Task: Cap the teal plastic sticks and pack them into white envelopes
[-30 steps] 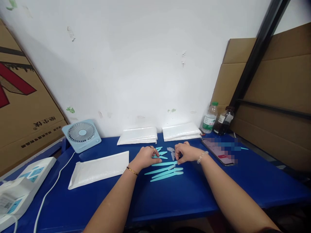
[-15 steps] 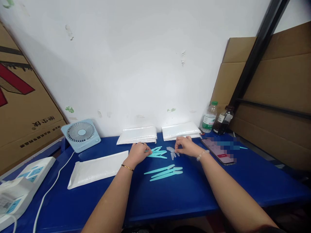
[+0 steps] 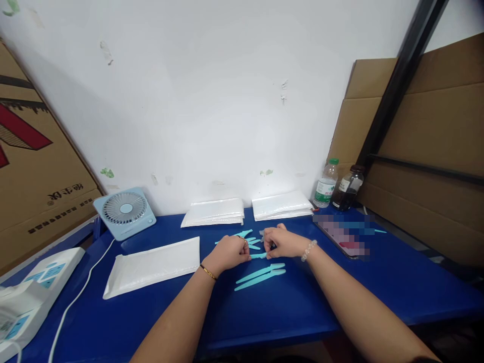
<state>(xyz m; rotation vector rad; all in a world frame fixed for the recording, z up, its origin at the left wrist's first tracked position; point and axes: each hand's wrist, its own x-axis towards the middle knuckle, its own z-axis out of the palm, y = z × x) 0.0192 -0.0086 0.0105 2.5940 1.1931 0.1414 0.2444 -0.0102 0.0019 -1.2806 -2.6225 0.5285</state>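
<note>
Between my hands is a turquoise eyebrow razor (image 3: 257, 256). My left hand (image 3: 233, 251) is closed on its left end, and the fingertips of my right hand (image 3: 279, 242) pinch at its head end. Whether a small cap is in the right fingers is hidden. Just beyond my left hand, several more turquoise razors (image 3: 246, 234) lie in a loose pile, partly covered. Small clear plastic caps (image 3: 261, 234) show beside my right fingers, mostly hidden. Nearer to me, two razors (image 3: 260, 277) with pale heads lie side by side.
White padded mailers lie at left (image 3: 153, 267), back middle (image 3: 215, 212) and back right (image 3: 282, 205). A blue fan (image 3: 125, 209) and a power strip (image 3: 45, 292) with cables stand left. A phone (image 3: 338, 237) and two bottles (image 3: 325, 186) are at right on the blue table (image 3: 287, 312).
Both hands have come closer together and nearer to me, from the razor pile and the caps. A razor now spans between them. Of three razors lying in front, two now show.
</note>
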